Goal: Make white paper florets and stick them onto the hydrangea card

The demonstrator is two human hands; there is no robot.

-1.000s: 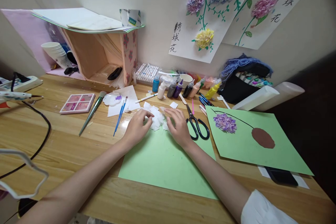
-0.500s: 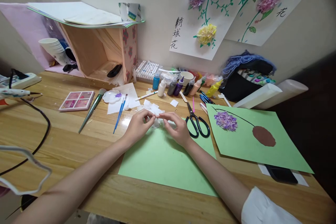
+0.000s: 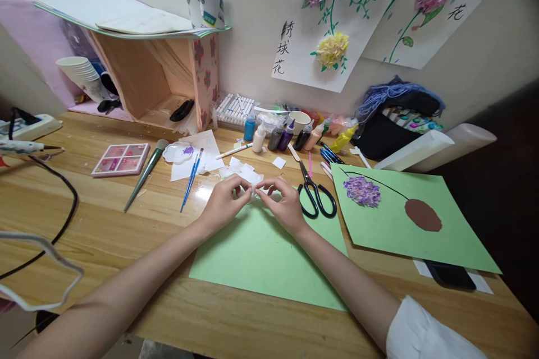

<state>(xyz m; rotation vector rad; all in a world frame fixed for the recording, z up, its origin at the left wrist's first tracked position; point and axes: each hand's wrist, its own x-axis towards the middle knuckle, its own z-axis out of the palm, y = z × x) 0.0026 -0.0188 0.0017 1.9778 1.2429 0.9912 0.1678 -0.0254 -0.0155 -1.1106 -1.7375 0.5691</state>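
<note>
My left hand (image 3: 227, 199) and my right hand (image 3: 281, 202) meet over the far edge of a green sheet of paper (image 3: 269, 263). Between their fingertips is a small piece of white tissue paper (image 3: 253, 193), pinched from both sides; its exact shape is mostly hidden by the fingers. Just beyond the hands lies a loose heap of white paper pieces (image 3: 240, 170). Black-handled scissors (image 3: 310, 190) rest by my right hand, partly on the green sheet. Two blue paintbrushes (image 3: 192, 180) lie to the left of my left hand.
At right, another green sheet (image 3: 387, 235) carries a purple paper flower (image 3: 362, 191) and a brown oval. Paint bottles (image 3: 286, 137) line the back. A palette (image 3: 177, 152), a large brush (image 3: 146, 174) and a pink case (image 3: 120, 159) sit left, near a glue gun (image 3: 25, 148).
My fingertips have drawn closer in on the white tissue piece, and the right fingers have curled down more. The view has shifted slightly; the other things stay put.
</note>
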